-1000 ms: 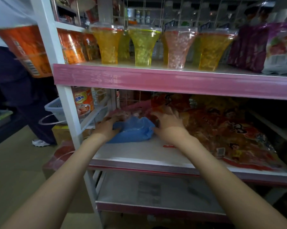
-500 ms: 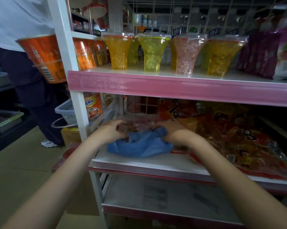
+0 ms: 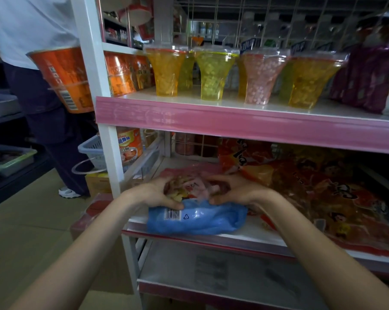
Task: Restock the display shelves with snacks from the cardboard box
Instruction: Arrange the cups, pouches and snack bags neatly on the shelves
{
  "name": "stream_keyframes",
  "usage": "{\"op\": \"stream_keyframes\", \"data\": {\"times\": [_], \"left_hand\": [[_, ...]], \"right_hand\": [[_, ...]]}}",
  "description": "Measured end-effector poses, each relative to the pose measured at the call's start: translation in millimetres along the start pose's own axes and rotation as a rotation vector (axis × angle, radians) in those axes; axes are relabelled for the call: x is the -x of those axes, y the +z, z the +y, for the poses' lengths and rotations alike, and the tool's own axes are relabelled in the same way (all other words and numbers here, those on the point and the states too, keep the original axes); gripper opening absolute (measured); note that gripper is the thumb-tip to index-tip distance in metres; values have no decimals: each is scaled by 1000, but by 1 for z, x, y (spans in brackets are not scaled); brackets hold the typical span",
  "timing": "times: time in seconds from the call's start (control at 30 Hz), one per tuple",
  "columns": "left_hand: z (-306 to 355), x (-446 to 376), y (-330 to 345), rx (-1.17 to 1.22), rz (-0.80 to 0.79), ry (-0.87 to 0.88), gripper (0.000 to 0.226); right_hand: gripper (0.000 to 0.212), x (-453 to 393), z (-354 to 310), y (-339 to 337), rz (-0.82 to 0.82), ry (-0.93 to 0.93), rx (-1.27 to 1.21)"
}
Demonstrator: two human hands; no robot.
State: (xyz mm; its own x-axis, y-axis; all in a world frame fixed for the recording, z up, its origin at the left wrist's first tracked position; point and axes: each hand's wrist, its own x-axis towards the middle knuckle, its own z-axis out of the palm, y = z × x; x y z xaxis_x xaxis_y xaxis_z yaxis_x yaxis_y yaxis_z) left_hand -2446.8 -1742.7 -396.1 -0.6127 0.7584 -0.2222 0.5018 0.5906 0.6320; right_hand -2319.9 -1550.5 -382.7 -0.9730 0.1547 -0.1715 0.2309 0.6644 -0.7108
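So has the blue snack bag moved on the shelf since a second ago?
Yes. The blue snack bag has slid forward toward the shelf's front edge, and now both hands grip its top instead of resting flat.

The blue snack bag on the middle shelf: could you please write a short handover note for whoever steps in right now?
Left hand: grip closed on the left of the blue snack bag, thumb by its barcode.
Right hand: grip closed on the bag's upper right.
The bag lies flat at the front of the middle shelf, left of the orange snack bags.
Done: bag is on the shelf.
Left: settle it, let go, fetch more; the cardboard box is not identifiable in view. The bottom shelf looks bare.
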Motion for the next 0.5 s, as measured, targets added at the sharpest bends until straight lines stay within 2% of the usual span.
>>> {"op": "stream_keyframes", "data": {"times": [0.1, 0.2, 0.27, 0.33, 0.4, 0.5], "left_hand": [[1, 6, -3, -118, 240, 116, 97], [13, -8, -19, -304, 549, 145, 100], [14, -34, -19, -297, 679, 216, 99], [7, -65, -9, -252, 691, 214, 96], [-1, -93, 7, -238, 606, 160, 86], [-8, -114, 29, -244, 480, 91, 81]], "right_hand": [[84, 2, 3, 12, 159, -145, -72], [89, -19, -8, 12, 460, -270, 25], [83, -45, -11, 11, 630, -301, 82], [79, -72, -10, 17, 634, -215, 141], [69, -87, -7, 26, 569, -74, 282], [56, -83, 0, 32, 621, -97, 396]]}}
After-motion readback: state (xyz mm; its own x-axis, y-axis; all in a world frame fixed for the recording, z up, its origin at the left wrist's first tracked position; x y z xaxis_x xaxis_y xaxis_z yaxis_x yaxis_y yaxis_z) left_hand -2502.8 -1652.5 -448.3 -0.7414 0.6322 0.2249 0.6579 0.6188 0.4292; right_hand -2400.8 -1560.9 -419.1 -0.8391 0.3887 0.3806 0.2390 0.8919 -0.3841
